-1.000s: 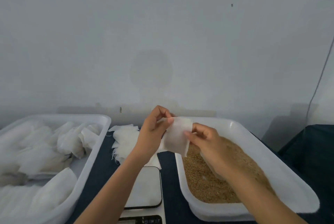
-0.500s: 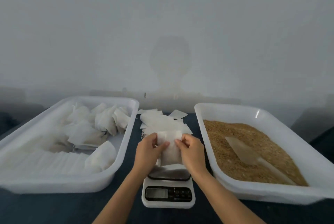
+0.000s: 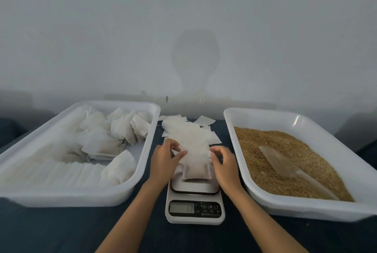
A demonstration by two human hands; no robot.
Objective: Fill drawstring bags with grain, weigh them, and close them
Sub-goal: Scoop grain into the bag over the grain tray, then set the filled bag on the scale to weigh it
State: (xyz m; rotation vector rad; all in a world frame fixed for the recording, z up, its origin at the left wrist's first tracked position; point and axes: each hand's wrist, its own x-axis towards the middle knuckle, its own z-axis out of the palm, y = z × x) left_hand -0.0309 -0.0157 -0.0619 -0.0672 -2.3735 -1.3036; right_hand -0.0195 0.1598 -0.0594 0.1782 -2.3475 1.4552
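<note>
Small white bag (image 3: 195,163) standing on the scale (image 3: 194,201), left hand (image 3: 165,161) and right hand (image 3: 224,164) each pinching its upper corners, grain tray (image 3: 306,128) right of the scale, filled-bag tray (image 3: 67,193) left, empty bags (image 3: 189,130) piled behind

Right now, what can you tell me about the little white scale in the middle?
The small white digital kitchen scale stands on the dark tabletop between the two white plastic trays. It looks like plastic, with a pale square platform rimmed in black and a dark front panel holding a grey display and small buttons; the reading is too blurred to tell. A small white cloth bag lies on its platform, with a hand at each side of that bag.
</note>
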